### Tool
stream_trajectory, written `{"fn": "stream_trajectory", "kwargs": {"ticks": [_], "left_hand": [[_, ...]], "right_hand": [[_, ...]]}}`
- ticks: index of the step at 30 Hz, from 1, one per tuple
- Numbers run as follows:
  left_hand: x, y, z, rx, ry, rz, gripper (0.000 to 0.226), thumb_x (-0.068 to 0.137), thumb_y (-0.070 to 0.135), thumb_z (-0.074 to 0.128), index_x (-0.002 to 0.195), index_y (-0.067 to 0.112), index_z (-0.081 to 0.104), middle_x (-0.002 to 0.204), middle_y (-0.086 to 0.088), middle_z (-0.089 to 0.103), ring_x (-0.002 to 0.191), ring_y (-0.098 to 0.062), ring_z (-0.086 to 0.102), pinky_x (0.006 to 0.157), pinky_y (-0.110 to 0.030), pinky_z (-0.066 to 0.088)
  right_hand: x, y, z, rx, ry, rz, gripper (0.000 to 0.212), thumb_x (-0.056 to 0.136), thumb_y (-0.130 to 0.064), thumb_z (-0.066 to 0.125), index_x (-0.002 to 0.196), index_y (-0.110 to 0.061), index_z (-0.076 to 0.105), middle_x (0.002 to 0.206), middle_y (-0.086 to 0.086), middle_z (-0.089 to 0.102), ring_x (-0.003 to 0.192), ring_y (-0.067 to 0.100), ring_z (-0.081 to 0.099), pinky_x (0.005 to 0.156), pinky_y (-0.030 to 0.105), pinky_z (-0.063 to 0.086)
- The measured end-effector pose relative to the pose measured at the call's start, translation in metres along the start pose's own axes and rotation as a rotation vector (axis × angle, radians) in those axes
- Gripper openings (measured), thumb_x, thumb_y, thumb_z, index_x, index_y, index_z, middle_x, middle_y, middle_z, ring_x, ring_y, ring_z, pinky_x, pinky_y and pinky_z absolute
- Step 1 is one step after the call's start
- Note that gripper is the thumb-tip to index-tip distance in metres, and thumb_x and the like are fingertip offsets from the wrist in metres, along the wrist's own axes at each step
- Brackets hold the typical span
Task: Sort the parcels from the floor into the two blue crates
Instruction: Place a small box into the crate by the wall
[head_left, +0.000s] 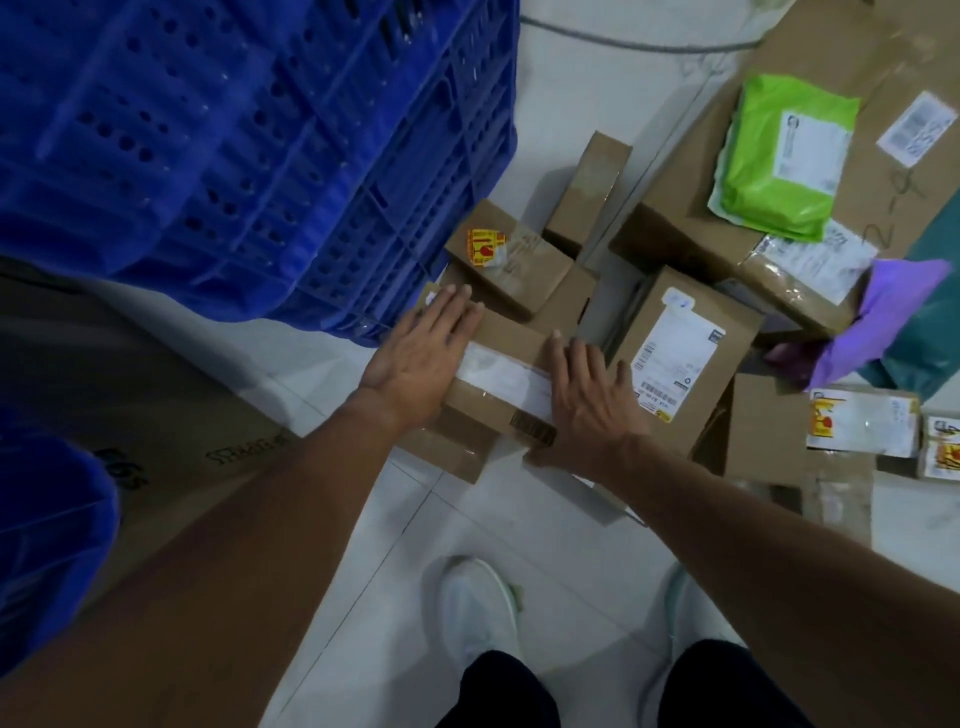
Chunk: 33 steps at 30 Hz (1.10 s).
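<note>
Looked down on a floor of pale tiles (363, 519), with parcels heaped in the middle and to the right. Found a large blue perforated plastic crate (260, 130) at the upper left, standing on the tiles close against the heap. Below it, saw a flat sheet of brown cardboard (156, 415) with printed letters, and at the lower left edge a blurred blue shape (47, 519); could not tell what.

In the heap, noted a brown cardboard box with a white label strip (498, 374), lying on top of other boxes just beside the crate's corner. Behind it, touching, a small brown box with a yellow and red sticker (509, 260). To its right, a brown box with a large white shipping label (685, 358). Farther right, on a big brown carton (675, 234), a bright green plastic mailer (779, 156), and near it a purple plastic mailer (872, 322).

Saw the left hand (421, 353) laid flat on the left end of the strip-labelled box, fingers straight and together. Saw the right hand (592, 400) pressed on its right end, fingers straight and slightly spread. Found each grip apart, curled round nothing.

At the bottom, one white shoe (478, 603) on the tiles.
</note>
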<state>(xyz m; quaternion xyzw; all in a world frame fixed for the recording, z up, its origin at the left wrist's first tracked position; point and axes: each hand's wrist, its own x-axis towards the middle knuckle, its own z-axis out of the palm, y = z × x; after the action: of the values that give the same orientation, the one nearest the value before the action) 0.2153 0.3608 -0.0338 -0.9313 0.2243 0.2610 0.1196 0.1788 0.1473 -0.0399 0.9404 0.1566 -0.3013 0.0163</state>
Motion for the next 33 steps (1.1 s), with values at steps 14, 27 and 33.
{"fn": "stream_trajectory", "kwargs": {"ticks": [14,27,33], "left_hand": [[-0.05,0.006,-0.08,-0.118,-0.017,-0.034,0.138,0.059,0.056,0.082,0.157,0.01,-0.003,0.148,-0.015,0.023,0.14,-0.033,0.025,0.12,-0.047,0.02],[-0.238,0.037,-0.343,-0.181,0.102,-0.052,0.118,0.05,0.065,0.067,0.147,0.01,0.031,0.13,-0.007,0.043,0.116,-0.026,0.043,0.103,-0.041,0.036],[-0.344,0.057,-0.448,-0.247,0.113,-0.197,0.121,0.048,0.068,0.072,0.146,0.013,0.027,0.129,-0.004,0.04,0.119,-0.024,0.042,0.109,-0.043,0.032]], "right_hand": [[-0.052,0.029,-0.098,-0.061,0.049,-0.238,0.142,0.053,-0.07,0.075,0.155,-0.008,-0.002,0.132,0.014,0.032,0.116,0.029,0.036,0.101,0.039,0.041],[-0.251,0.071,-0.337,-0.129,0.012,-0.331,0.137,0.054,-0.073,0.067,0.155,-0.008,0.002,0.144,0.011,0.028,0.13,0.029,0.032,0.112,0.039,0.033],[-0.334,0.069,-0.437,-0.191,0.066,-0.467,0.135,0.052,-0.075,0.071,0.153,-0.01,0.008,0.141,0.008,0.033,0.128,0.028,0.036,0.109,0.039,0.035]]}}
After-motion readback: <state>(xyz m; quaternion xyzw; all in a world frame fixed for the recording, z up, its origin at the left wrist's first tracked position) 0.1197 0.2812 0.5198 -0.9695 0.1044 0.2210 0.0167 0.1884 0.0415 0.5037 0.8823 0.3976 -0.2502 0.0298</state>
